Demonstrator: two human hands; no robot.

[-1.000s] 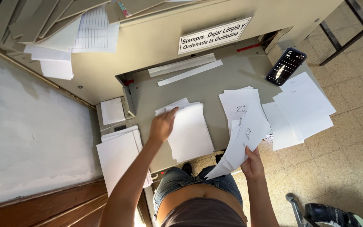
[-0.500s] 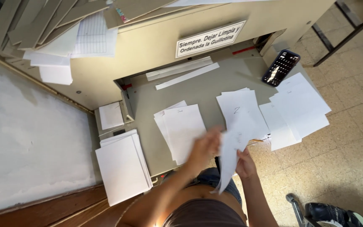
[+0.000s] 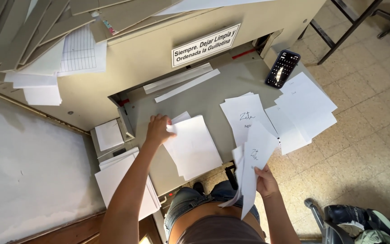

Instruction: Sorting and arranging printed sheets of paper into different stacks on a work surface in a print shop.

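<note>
My left hand (image 3: 158, 129) rests on the far left corner of a stack of blank white sheets (image 3: 195, 149) on the grey table of a paper-cutting machine (image 3: 231, 86), fingers curled over the top sheet's edge. My right hand (image 3: 265, 180) holds a small bunch of printed white sheets (image 3: 253, 160) upright near the table's front edge. A second pile of printed sheets (image 3: 244, 115) lies just beyond that bunch.
A black phone (image 3: 283, 68) lies at the table's far right, next to a fanned pile of white sheets (image 3: 305, 110). Two narrow paper strips (image 3: 181, 81) lie near the blade slot. More white sheets (image 3: 123, 180) sit on a side shelf at left. Grey cardboard sheets (image 3: 28, 40) top the machine.
My left hand went from the blank stack over to the sheets in my right hand, then back to the stack's far left corner. My right hand keeps its bunch.
</note>
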